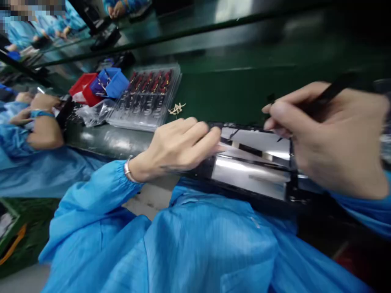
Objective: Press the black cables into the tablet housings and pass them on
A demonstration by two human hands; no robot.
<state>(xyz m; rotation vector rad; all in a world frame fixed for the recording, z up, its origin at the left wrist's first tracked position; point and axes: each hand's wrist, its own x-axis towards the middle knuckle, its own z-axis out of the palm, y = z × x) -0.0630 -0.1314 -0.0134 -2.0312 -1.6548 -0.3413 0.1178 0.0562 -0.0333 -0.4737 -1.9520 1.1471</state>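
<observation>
Fingers of left hand (180, 144) press shiny panel (253, 162); right hand (330, 138) (curled) pinches black tool (339, 87).

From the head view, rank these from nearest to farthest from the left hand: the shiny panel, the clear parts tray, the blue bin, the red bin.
From the left hand:
1. Shiny panel, touched by its fingertips, just to the right.
2. Clear parts tray, up and left on the green table.
3. Blue bin, left of the tray.
4. Red bin, farthest left, touching the blue bin.

Bare green counter (244, 87) lies open behind the panel (253, 162), while the clear tray (146, 101), bins (100, 85) and a co-worker's hand (42, 103) crowd the left.
</observation>
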